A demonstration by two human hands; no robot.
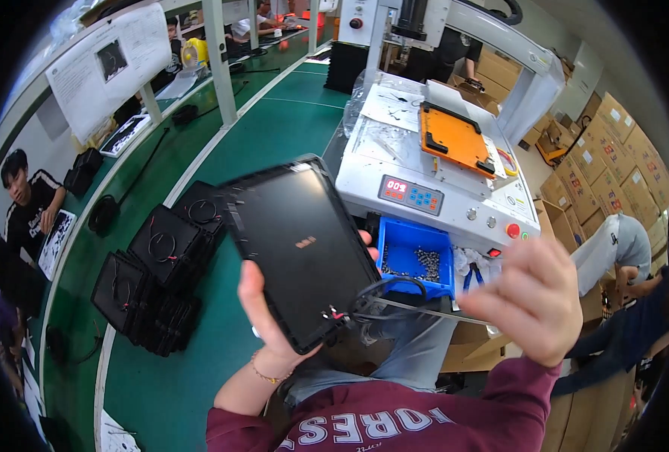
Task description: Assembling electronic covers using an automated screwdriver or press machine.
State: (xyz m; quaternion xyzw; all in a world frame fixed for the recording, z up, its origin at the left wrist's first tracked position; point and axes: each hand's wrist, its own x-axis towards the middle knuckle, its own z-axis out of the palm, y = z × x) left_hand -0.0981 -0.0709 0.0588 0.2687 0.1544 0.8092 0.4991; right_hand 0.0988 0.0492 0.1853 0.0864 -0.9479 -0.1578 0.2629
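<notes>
My left hand (263, 309) grips a flat black rectangular plastic housing (304, 241) from its lower left edge, with fingertips showing at the right edge. The housing is tilted and has a smooth, shiny panel within a raised rim. Small red and black wires show at its lower corner, where a black cable (394, 285) loops off to the right. Raised at the right, my right hand (530, 301) is blurred, its fingers curled together; whatever they hold, if anything, cannot be made out. Near it is a blue bin (446, 280) with many small metal parts.
Black housings (172, 248) with cables lie stacked on the green bench (274, 135) at left. A white machine (455, 203) with a control panel carries an orange fixture plate (458, 139). Blue-handled pliers (473, 277) lie beside the bin. Other people work nearby; cartons (598, 166) are stacked right.
</notes>
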